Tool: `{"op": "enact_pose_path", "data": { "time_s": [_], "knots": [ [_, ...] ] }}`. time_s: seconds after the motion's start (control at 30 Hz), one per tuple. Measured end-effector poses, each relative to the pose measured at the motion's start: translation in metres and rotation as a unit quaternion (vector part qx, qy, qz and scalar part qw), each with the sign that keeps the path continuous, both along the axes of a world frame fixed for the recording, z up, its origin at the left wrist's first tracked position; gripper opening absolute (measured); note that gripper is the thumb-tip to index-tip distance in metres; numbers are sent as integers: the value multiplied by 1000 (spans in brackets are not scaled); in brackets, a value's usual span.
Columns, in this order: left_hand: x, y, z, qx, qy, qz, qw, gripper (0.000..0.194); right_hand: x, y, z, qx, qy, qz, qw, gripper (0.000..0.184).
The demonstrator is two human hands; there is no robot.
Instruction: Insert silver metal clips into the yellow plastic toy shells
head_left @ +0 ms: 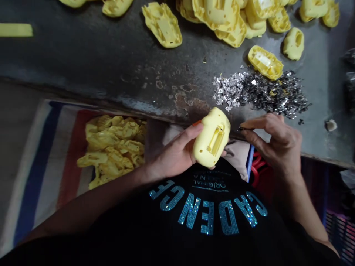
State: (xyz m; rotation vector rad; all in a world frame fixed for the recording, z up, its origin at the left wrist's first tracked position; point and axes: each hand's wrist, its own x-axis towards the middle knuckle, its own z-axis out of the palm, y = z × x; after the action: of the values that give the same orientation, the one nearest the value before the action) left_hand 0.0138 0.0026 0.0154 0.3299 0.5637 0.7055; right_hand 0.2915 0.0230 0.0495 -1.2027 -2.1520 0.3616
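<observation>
My left hand (173,149) grips a hollow yellow moulded plastic shell (212,138) in front of my chest, with its rectangular opening facing up. My right hand (277,144) is just to the right of the shell, not touching it. Its thumb and fingers pinch a small dark metal piece (242,128), mostly hidden by the fingertips. Directly beyond my hands lies a heap of small silver and dark metal pieces (260,92) on the table.
Several yellow shells (162,25) lie scattered along the far side of the stained grey metal table (111,55). More yellow shells (111,144) sit on a striped woven sack (47,155) at my left. A red plastic object (257,171) is below my right hand.
</observation>
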Motion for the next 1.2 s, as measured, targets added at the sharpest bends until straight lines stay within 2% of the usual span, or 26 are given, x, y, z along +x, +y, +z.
{"op": "enact_pose_path", "data": {
  "time_s": [0.13,0.3,0.5,0.67,0.8,0.93,1.0,1.07,1.2],
  "knots": [
    [4,-4,3,-3,-27,-1,1000,57,-16,-2,18,21,-10,92,995,18],
    [6,-9,2,3,-22,10,1000,59,-25,-1,26,70,-92,130,985,21],
    [4,-11,-4,34,-28,-7,999,68,-28,-6,35,114,-183,142,966,22],
    [4,-11,-5,33,-33,-12,999,72,-30,-9,36,119,-196,138,964,28],
    [3,-10,-5,35,-26,-18,999,75,-32,-13,34,105,-178,118,971,33],
    [3,-12,-6,30,-22,-15,999,79,-32,-19,29,99,-88,83,988,33],
    [5,-13,-5,38,-4,8,999,76,-30,-18,26,75,-30,57,995,30],
    [6,-15,-2,53,25,37,998,71,-26,-13,21,2,18,48,999,27],
    [7,-19,9,96,63,57,992,74,-23,0,12,-174,88,79,978,47]
  ]
}}
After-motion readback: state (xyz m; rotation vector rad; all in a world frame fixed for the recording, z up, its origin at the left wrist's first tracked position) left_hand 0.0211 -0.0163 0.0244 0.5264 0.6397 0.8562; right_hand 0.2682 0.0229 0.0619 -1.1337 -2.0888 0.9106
